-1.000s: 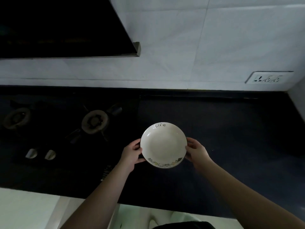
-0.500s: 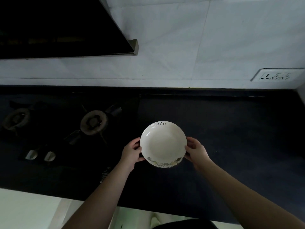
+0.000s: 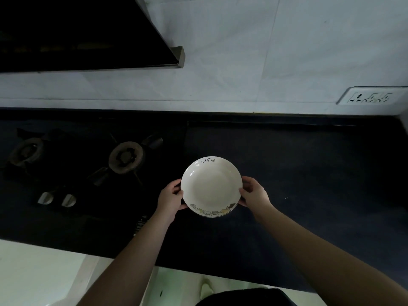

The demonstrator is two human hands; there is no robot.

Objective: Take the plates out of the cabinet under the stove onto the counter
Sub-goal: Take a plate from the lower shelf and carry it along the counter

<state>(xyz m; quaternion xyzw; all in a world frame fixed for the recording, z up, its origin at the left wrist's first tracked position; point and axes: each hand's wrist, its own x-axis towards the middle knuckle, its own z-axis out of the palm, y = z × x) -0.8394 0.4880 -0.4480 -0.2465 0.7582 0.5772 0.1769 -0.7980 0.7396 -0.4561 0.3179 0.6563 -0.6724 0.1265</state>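
Observation:
A deep white plate (image 3: 210,185) with the word "Life" on its far rim and a drawn pattern on its near rim is over the dark counter (image 3: 309,173), just right of the stove. My left hand (image 3: 171,198) grips its left edge and my right hand (image 3: 254,193) grips its right edge. Whether the plate rests on the counter or hangs just above it I cannot tell. The cabinet under the stove is out of view.
A black gas stove (image 3: 88,173) with two burners and two knobs (image 3: 57,198) lies to the left. A dark range hood (image 3: 88,34) hangs above it. White tiled wall behind carries a socket panel (image 3: 371,98). The counter's front edge runs below my forearms, with pale floor beyond.
The plate and both hands have stayed nearly in place, shifting only slightly away from me over the counter. The grip is unchanged.

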